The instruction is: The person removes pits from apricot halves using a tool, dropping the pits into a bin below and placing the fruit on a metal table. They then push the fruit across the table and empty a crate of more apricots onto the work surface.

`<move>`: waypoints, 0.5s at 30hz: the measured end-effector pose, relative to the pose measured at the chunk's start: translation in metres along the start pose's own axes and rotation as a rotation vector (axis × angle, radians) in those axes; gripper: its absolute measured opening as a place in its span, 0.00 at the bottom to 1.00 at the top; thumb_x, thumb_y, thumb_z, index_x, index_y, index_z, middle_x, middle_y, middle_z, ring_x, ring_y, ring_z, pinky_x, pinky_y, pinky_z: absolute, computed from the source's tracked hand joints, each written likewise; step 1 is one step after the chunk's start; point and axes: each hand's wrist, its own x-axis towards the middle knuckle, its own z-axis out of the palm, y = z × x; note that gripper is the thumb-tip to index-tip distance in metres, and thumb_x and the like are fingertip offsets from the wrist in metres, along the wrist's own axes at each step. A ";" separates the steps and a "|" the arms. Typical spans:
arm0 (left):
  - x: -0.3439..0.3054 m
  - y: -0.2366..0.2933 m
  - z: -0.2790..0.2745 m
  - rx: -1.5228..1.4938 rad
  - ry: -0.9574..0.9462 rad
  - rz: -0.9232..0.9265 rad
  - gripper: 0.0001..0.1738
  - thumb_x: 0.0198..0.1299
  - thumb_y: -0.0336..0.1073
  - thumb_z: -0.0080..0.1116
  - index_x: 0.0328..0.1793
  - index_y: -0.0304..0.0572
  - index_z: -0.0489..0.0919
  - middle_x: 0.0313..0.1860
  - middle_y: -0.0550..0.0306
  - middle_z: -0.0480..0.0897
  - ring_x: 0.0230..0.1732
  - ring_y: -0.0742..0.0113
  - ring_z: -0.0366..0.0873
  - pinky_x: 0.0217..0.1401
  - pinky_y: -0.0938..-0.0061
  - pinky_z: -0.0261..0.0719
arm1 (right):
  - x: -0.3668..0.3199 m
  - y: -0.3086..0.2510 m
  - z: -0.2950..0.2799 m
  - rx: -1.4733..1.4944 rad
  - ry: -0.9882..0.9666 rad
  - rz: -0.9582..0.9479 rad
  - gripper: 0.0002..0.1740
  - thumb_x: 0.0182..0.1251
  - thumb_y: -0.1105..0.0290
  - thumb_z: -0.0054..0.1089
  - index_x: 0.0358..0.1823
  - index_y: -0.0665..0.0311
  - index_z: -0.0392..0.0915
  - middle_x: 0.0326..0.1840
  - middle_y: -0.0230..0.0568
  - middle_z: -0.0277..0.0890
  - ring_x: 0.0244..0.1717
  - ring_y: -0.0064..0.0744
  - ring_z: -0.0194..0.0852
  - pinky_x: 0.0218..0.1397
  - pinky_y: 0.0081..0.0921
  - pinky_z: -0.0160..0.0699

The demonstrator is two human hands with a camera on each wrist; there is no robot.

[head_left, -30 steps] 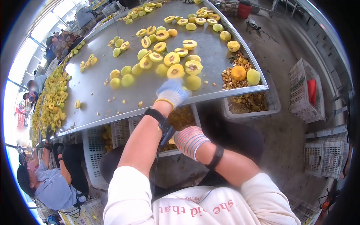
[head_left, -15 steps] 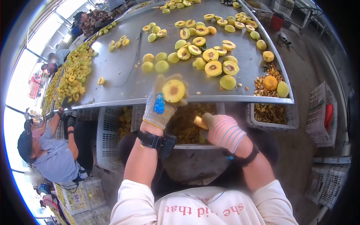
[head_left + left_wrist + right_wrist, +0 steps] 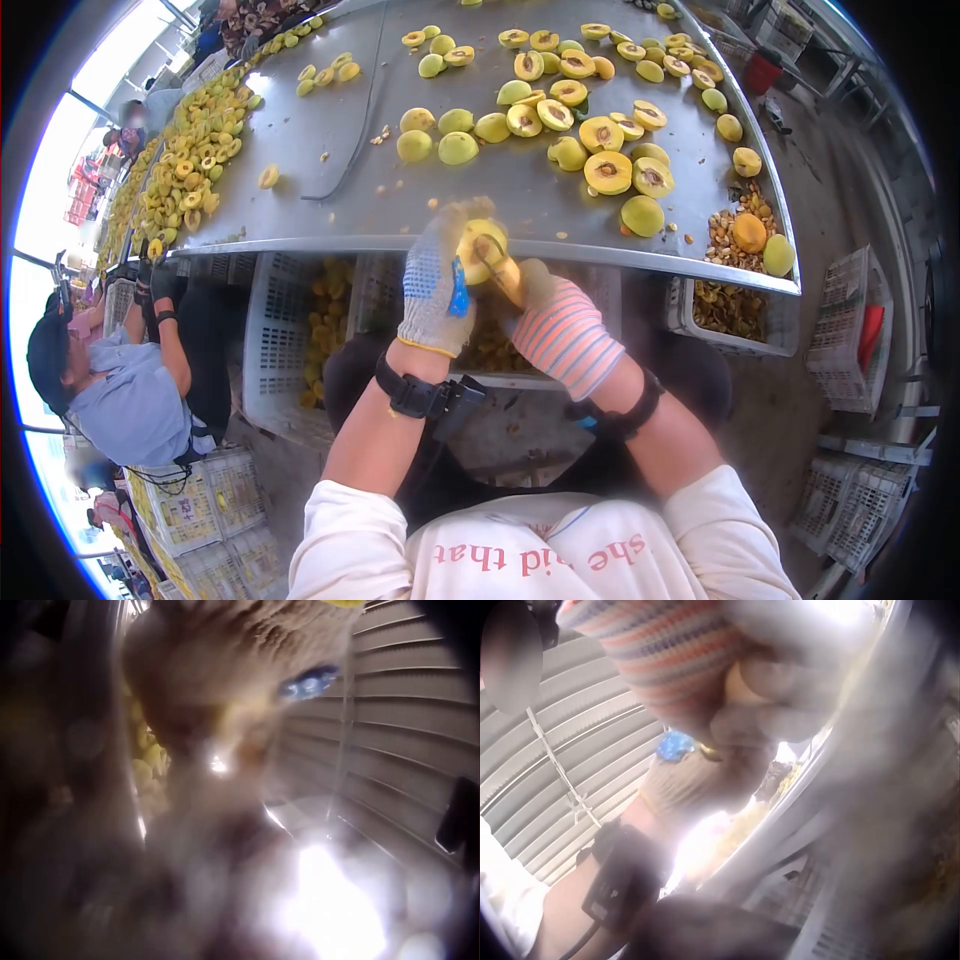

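In the head view my gloved left hand (image 3: pixel 437 290) grips a halved yellow fruit (image 3: pixel 483 246), its cut face turned up, just over the metal table's near edge. My right hand (image 3: pixel 568 330), in a striped glove, holds a small tool (image 3: pixel 507 281) whose tip meets the fruit's cut face. In the blurred right wrist view the striped right hand (image 3: pixel 682 660) is close to the left hand (image 3: pixel 705 780). The left wrist view shows the left glove (image 3: pixel 232 667) from near, too blurred for the fruit.
Fruit halves (image 3: pixel 607 172) lie over the metal table (image 3: pixel 300 215), with a heap (image 3: pixel 185 180) at its left. Pits (image 3: pixel 727 240) fill the right corner. Crates (image 3: pixel 268 345) stand below the edge, one bin (image 3: pixel 735 312) at right. A person (image 3: pixel 130 370) sits at left.
The left hand went from the fruits on the table to holding a half near the edge. The right hand rose toward it, and its tool now touches the cut face. The view has shifted.
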 end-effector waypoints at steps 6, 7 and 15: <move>0.000 0.003 0.001 0.203 0.072 0.113 0.15 0.73 0.36 0.49 0.57 0.36 0.80 0.49 0.47 0.84 0.46 0.60 0.83 0.51 0.68 0.81 | 0.007 -0.004 0.013 -0.003 0.011 0.029 0.23 0.60 0.62 0.67 0.51 0.67 0.71 0.38 0.55 0.82 0.45 0.58 0.82 0.43 0.43 0.81; 0.000 0.003 -0.002 0.307 0.065 0.141 0.14 0.72 0.35 0.48 0.56 0.36 0.80 0.50 0.46 0.84 0.46 0.60 0.83 0.51 0.68 0.81 | 0.009 -0.003 0.016 0.073 -0.003 0.001 0.23 0.60 0.62 0.67 0.51 0.67 0.72 0.38 0.55 0.82 0.45 0.57 0.82 0.44 0.42 0.81; 0.009 -0.005 -0.019 0.289 0.034 0.274 0.12 0.71 0.33 0.53 0.52 0.34 0.82 0.45 0.51 0.85 0.44 0.65 0.83 0.46 0.73 0.82 | 0.013 0.000 0.021 0.588 -0.112 -0.167 0.21 0.59 0.66 0.68 0.51 0.69 0.76 0.41 0.51 0.82 0.43 0.51 0.81 0.49 0.35 0.80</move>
